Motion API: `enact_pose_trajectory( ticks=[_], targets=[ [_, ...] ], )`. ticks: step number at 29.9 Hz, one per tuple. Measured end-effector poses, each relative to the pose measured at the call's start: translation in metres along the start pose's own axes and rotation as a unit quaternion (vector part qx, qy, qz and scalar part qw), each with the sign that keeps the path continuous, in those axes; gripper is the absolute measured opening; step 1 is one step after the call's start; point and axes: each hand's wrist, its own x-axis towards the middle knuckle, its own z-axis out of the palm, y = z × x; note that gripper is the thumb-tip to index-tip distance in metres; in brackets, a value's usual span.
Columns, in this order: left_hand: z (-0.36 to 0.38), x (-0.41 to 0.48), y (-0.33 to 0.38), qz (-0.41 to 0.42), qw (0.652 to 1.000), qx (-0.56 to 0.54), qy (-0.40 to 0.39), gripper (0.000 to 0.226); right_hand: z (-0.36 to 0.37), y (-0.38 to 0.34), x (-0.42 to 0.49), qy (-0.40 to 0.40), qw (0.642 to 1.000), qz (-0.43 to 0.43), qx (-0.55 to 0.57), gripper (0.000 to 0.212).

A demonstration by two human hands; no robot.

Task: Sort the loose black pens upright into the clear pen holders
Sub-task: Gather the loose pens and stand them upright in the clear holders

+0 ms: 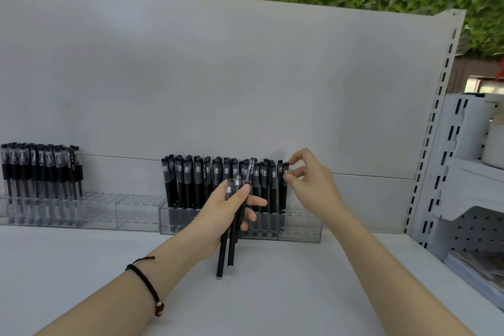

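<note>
My left hand point(227, 210) grips a small bundle of three black pens point(224, 251), caps up and tips hanging down over the shelf. Behind it a clear pen holder point(300, 226) stands against the back panel, packed with several upright black pens point(196, 183); its right end shows empty slots. My right hand point(308, 180) pinches the rightmost upright pen point(284, 191) near its cap, at the right end of the filled rows.
A second clear pen holder point(109, 210) sits at the left, with several black pens point(41, 169) upright at its left end. White shelf surface point(272, 294) lies in front. A slotted upright point(433, 123) and white racking point(469, 172) bound the right side.
</note>
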Motion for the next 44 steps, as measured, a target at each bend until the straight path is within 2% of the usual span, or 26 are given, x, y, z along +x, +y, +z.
enact_pose_trajectory(
  ticks=[5,10,16,18,20,22,24,27,29,32,34,36,41,44],
  targets=[
    [-0.001,0.001,0.000,0.003,1.000,-0.002,0.000,0.017,-0.004,-0.001,0.000,0.005,0.999,-0.008,-0.040,0.026],
    [0.000,0.001,0.001,0.002,1.000,-0.004,0.007,0.019,-0.004,-0.003,-0.002,-0.028,0.999,-0.020,0.031,0.030],
    [-0.001,-0.001,0.002,-0.013,1.000,-0.020,0.016,0.019,-0.011,-0.007,-0.003,0.006,0.999,0.009,-0.051,0.025],
    [-0.001,-0.001,0.002,-0.016,0.999,-0.028,0.017,0.017,-0.011,-0.015,-0.007,0.061,0.995,-0.011,-0.072,0.021],
    [0.000,-0.001,0.001,-0.012,0.999,-0.051,0.007,0.017,-0.009,-0.022,-0.009,0.083,0.996,-0.028,-0.012,0.019],
    [0.002,-0.001,0.000,-0.004,0.998,-0.066,-0.009,0.017,-0.009,-0.029,-0.011,0.014,0.996,-0.025,0.090,0.018],
    [0.003,-0.002,0.000,0.000,0.997,-0.065,-0.030,0.019,-0.007,-0.035,-0.015,-0.057,0.988,-0.014,0.145,0.012],
    [0.004,-0.002,-0.003,-0.004,0.998,-0.053,-0.040,0.025,-0.003,-0.036,-0.018,-0.101,0.974,0.010,0.204,0.010],
    [0.004,-0.002,-0.003,-0.007,0.998,-0.044,-0.032,0.025,-0.004,-0.035,-0.015,-0.090,0.965,0.035,0.246,0.011],
    [0.003,-0.002,-0.002,-0.011,1.000,-0.004,-0.010,0.025,-0.012,-0.030,-0.004,0.021,0.954,0.047,0.296,0.007],
    [0.000,-0.003,-0.002,-0.012,1.000,0.014,0.009,0.026,-0.015,-0.023,0.002,0.097,0.958,0.018,0.271,0.011],
    [-0.002,-0.001,-0.003,-0.011,1.000,0.014,0.013,0.029,-0.016,-0.016,0.005,0.127,0.966,-0.003,0.228,0.013],
    [0.000,0.003,-0.004,-0.043,0.999,0.001,0.010,0.033,-0.010,-0.006,0.002,0.079,0.989,-0.010,0.122,0.007],
    [0.001,0.006,-0.003,-0.080,0.996,-0.027,0.006,0.020,-0.004,-0.001,0.002,0.019,0.999,0.002,0.034,0.004]
  ],
)
